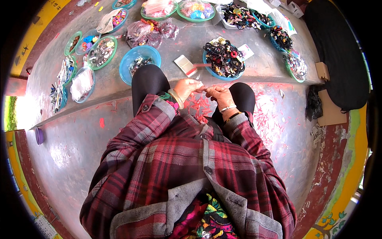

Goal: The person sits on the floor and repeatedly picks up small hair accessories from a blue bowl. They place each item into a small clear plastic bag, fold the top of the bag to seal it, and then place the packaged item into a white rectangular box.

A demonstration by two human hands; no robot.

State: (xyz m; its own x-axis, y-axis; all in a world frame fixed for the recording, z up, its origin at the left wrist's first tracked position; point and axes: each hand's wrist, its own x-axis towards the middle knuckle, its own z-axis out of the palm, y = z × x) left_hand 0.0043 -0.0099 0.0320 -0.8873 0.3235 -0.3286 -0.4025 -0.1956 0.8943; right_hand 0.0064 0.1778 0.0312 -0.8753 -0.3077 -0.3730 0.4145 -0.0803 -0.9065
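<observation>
Above my lap, my left hand and my right hand meet fingertip to fingertip, both closed in a pinch. Whatever small thing is between them is too small to make out. Narrow red strips lie below my hands, between my knees. Beyond my left knee stands a blue basin holding small metallic-looking pieces. A second blue basin, beyond my right hand, is heaped with black hair ties bearing small colored ornaments. Between these basins lies a flat white rectangular case with a red end.
Green-rimmed and blue bowls of small goods stand at the left, including a green bowl. Plastic bags lie farther back. A white tub of dark hair ties sits at back right. Red scraps litter the floor; cardboard lies right.
</observation>
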